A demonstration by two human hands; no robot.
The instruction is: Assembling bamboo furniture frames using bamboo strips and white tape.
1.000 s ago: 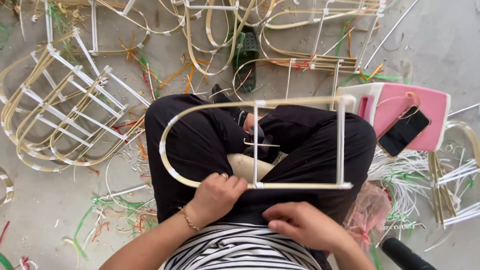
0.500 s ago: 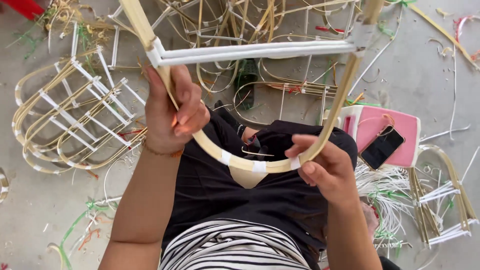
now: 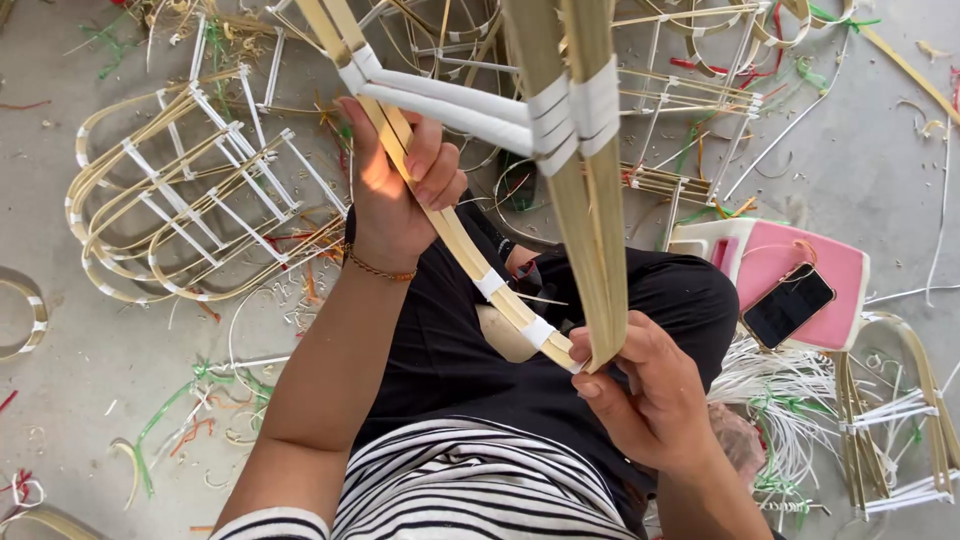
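I see the bamboo frame (image 3: 560, 150) raised above my lap, both hands clamped on it: left hand (image 3: 400, 185) on the slanted strip, right hand (image 3: 650, 395) at its lower tip. More finished frames (image 3: 190, 200) lie on the floor (image 3: 60, 380) nearby.

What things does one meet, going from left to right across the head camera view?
Pile of finished bamboo frames → left hand on the slanted side of the bamboo frame → right hand at its lower end → black phone on the pink stool → white strips.
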